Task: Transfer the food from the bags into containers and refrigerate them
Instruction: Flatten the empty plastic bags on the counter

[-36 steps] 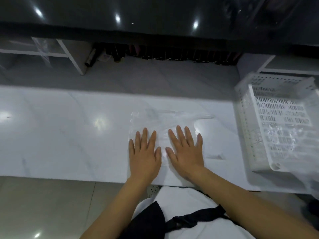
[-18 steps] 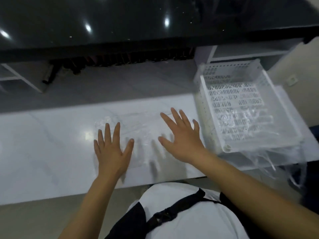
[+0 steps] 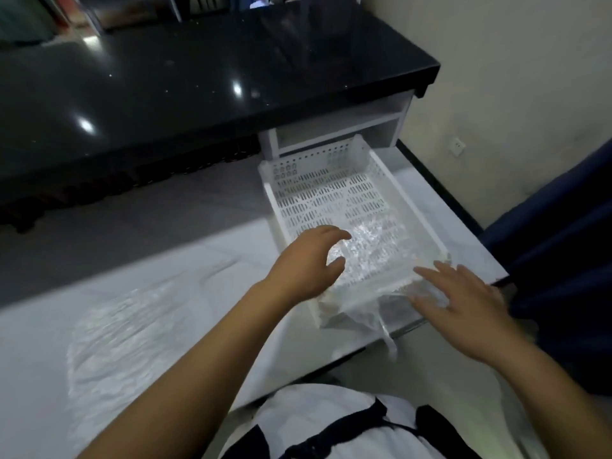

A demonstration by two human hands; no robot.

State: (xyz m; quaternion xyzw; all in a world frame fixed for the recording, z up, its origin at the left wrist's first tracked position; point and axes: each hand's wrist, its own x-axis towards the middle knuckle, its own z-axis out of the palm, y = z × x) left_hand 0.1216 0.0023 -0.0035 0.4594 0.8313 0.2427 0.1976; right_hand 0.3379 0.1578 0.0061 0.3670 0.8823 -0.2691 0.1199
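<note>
Over the white basket (image 3: pixel 331 180), both hands (image 3: pixel 308 263) spread open.

1. A single head view looks forward and steeply down from the person's head, over their chest.
2. It faces the white worktop (image 3: pixel 212 266), near its right front corner, with the black counter (image 3: pixel 198 77) beyond.
3. It sits close: both forearms fill the lower frame.

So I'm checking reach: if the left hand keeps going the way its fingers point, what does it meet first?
Probably the crumpled clear bag in the basket; the left hand looks just short of it, though depth is unclear.
</note>
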